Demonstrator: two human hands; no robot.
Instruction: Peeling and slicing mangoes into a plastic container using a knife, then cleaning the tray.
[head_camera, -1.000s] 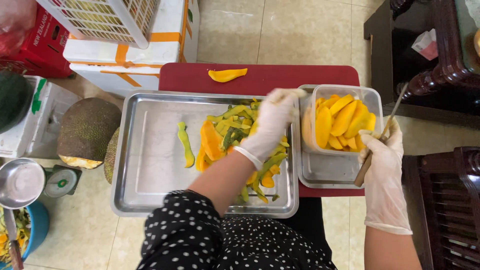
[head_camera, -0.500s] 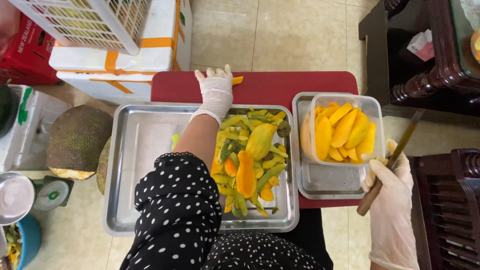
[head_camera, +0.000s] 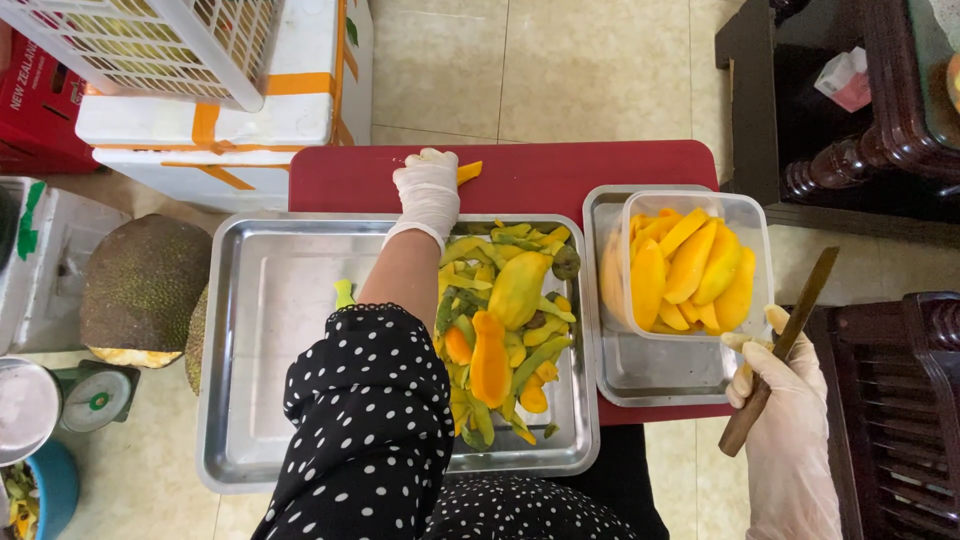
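A loose mango slice (head_camera: 471, 171) on the red surface (head_camera: 560, 170) is being closed on by the left hand (head_camera: 428, 190), a knife (head_camera: 780, 349) is being gripped by the right hand (head_camera: 790, 400), and the tub (head_camera: 745, 205) between both hands is being shown nearly full.

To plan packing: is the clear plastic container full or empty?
Nearly full: yellow mango slices are piled to the rim of the clear container.

A tray (head_camera: 270, 300) is set on the left of the table (head_camera: 600, 165), with peels (head_camera: 505, 310) heaped in its right part. To its right, a tub (head_camera: 745, 215) of slices (head_camera: 685, 265) is placed on a smaller tray (head_camera: 650, 375).
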